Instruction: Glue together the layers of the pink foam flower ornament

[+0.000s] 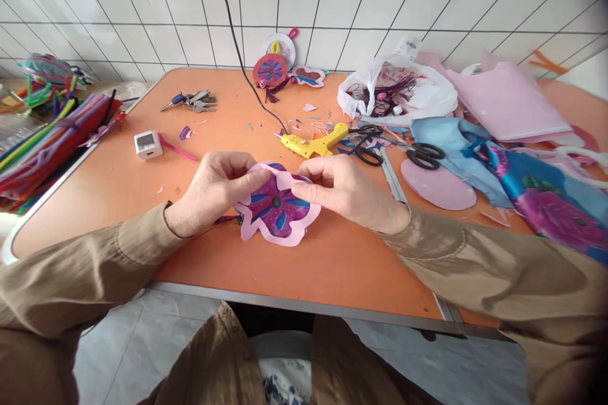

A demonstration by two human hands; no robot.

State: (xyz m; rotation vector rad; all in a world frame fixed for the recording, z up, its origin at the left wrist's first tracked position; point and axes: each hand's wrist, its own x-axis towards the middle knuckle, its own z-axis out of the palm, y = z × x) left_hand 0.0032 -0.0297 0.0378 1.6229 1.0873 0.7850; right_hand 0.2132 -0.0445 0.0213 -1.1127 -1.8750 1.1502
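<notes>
Between my hands is a flower-shaped fabric ornament (277, 204), purple with blue petals and a pale pink wavy border. My left hand (216, 190) pinches its upper left edge, thumb on top. On the upper right edge, my right hand (337, 190) grips it the same way, fingertips partly hidden behind. A dark tassel with a small bead (232, 219) sticks out at the ornament's left side. Just beyond my hands lies a yellow glue gun (316, 141) with its nozzle to the left. Black-handled scissors (368, 144) rest beside its handle.
At the back stand finished-looking round ornaments (270, 69). A white plastic bag (399, 92) holds dark tassels. Pink sheets (508, 98), blue flowered fabric (560, 196) and more scissors (422, 155) crowd the right. Keys (192, 100), a white charger (148, 145) and pipe cleaners (61, 145) lie left.
</notes>
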